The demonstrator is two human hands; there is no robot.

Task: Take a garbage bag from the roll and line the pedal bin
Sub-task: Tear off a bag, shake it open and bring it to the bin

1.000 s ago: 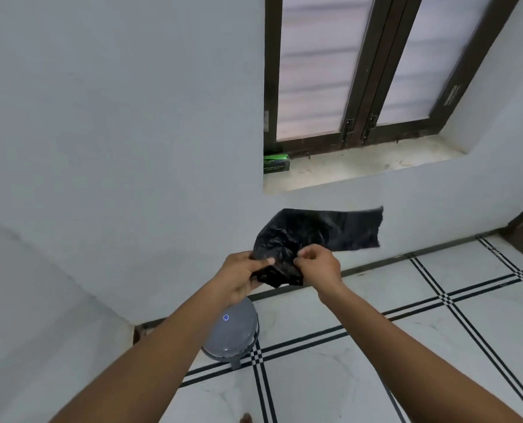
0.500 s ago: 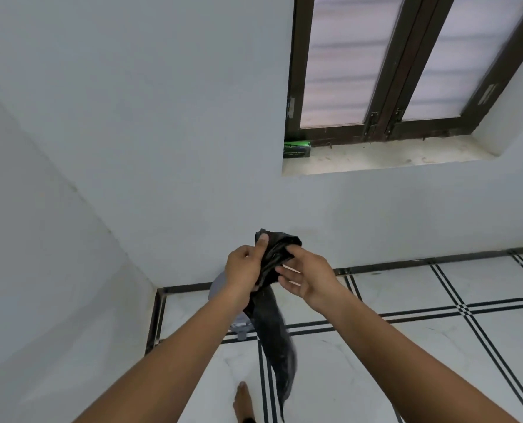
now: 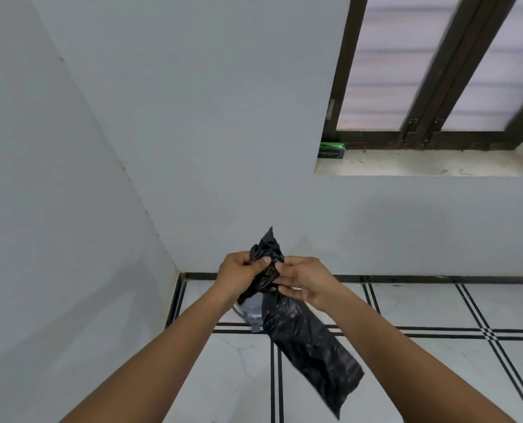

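A black garbage bag (image 3: 307, 337) hangs folded in a long strip from both my hands, its lower end swinging toward the right. My left hand (image 3: 238, 273) grips the bunched top edge with thumb and fingers. My right hand (image 3: 303, 280) pinches the same top edge from the other side. Behind the bag, on the floor near the room corner, a small part of the grey pedal bin (image 3: 251, 311) shows; most of it is hidden by the bag and my left wrist. The green and black bag-roll box (image 3: 331, 150) sits on the window sill's left end.
White walls meet in a corner (image 3: 174, 270) at the left of the bin. The window sill (image 3: 422, 166) lies at the upper right under a dark-framed window. The floor (image 3: 406, 377) is white tile with black line bands.
The bag's loose end, spread sideways a second ago, dropped and now hangs down to the right. My hands shifted along the bunched top edge. The view turned left, toward the corner.
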